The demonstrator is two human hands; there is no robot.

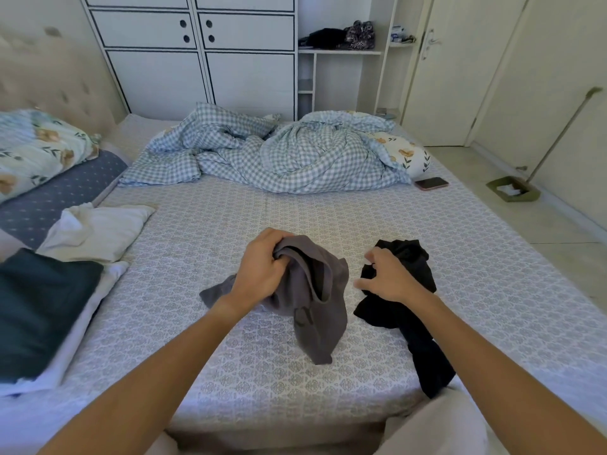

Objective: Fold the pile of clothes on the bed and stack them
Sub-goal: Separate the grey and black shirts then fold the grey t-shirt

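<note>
Gripping the bunched top edge of the grey garment (315, 290), my left hand (262, 267) has its fingers curled tight round the cloth and lifts it so the rest hangs down and drags on the bed (328, 211); I judge that is to shake it loose and find a hem or waistband before laying it flat. My right hand (391, 279) hovers over the black garment (410, 310), just right of the grey one, with fingers loosely curled and spread; it is blurred, so I cannot tell whether it pinches the black cloth or is simply reaching across to take the grey one's other edge. These 2 pieces lie in the near middle of the bed, touching nothing else. At the near left edge sits a dark teal folded piece (39, 307) on a white one (75, 339), likely the stack being built. A checked duvet (279, 152) is heaped at the far side, with a phone (431, 183) near its right end, well apart from the work.
</note>
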